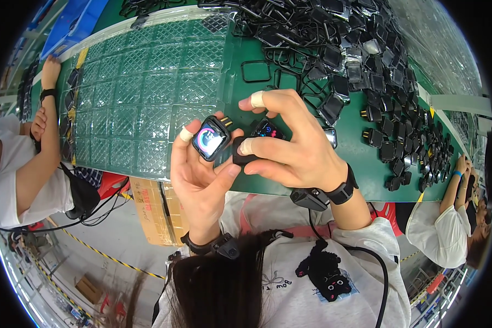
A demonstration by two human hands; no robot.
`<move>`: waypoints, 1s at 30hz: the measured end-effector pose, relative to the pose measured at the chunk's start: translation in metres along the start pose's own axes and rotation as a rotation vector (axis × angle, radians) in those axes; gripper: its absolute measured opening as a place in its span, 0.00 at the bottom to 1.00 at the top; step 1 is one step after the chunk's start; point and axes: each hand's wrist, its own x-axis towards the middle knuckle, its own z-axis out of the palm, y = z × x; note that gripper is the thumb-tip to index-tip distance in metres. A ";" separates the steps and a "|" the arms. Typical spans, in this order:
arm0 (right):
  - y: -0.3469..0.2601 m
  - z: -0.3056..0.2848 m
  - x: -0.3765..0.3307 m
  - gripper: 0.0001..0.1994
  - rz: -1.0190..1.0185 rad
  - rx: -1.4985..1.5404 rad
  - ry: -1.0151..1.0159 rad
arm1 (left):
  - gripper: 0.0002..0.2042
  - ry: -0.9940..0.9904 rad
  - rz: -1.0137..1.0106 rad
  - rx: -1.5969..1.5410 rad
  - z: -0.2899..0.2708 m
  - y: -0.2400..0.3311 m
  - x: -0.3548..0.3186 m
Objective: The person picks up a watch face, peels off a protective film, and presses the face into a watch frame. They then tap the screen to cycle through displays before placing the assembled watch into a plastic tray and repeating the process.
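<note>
My left hand (199, 175) holds a small square black watch body (211, 139) with a lit pink and blue screen, pinched between thumb and taped forefinger. My right hand (290, 145) grips a second black watch body (267, 130) with a lit screen, and its thumb presses on a black block (241, 158) beside the first one. Both hands have white tape on a fingertip. They hover just above the front edge of the green table (246, 98).
A clear plastic tray with many empty pockets (147, 93) lies left of my hands. A heap of black watch bodies and frames (366, 60) covers the table's right. Other people sit at the left (22, 164) and right (454, 218). A cardboard box (153, 210) stands below the table.
</note>
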 end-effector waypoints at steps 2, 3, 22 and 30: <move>0.001 0.000 0.000 0.15 0.013 0.003 -0.007 | 0.34 0.002 -0.012 -0.001 0.000 0.000 0.001; 0.001 0.001 0.000 0.15 0.000 -0.002 0.003 | 0.34 0.004 -0.015 0.000 -0.001 0.000 0.001; -0.004 0.000 0.001 0.22 -0.011 -0.116 -0.061 | 0.35 0.022 -0.233 -0.177 -0.007 0.003 0.007; -0.008 -0.003 0.003 0.23 -0.018 -0.059 -0.083 | 0.35 -0.002 -0.236 -0.146 -0.008 0.005 0.004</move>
